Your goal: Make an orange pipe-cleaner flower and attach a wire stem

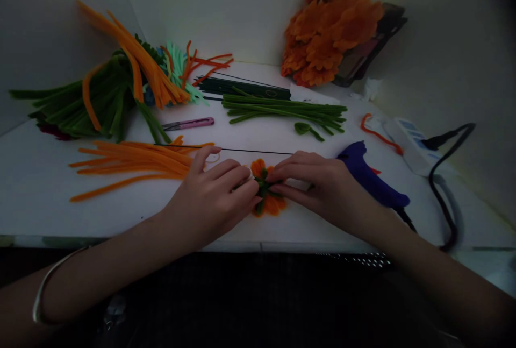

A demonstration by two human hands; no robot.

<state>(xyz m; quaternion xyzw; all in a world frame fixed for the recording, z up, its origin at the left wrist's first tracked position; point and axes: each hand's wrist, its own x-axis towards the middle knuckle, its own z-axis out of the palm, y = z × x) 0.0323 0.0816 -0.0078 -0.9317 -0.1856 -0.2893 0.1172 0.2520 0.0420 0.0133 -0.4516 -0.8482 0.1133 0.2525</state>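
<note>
An orange pipe-cleaner flower [275, 206] with green pieces at its middle is held low over the table's front part. My left hand [217, 189] is closed on its left side, with one finger lifted away from the rest. From the other side, my right hand [322, 178] pinches the flower near its green middle. My fingertips hide part of the petals. A thin dark stem wire [258, 150] runs sideways just behind both hands. Orange pipe cleaners [129, 161] lie beside my left hand, and a blue glue gun [373, 178] rests by my right forearm.
Pink thread snips [191, 123], green pipe cleaners [278, 108], a small green leaf shape [302, 129] and dark stem wires [245, 87] lie farther back. A green bundle [105, 100] fills the left. Finished orange flowers [326, 30] and a power strip [411, 143] with a black cord stand right.
</note>
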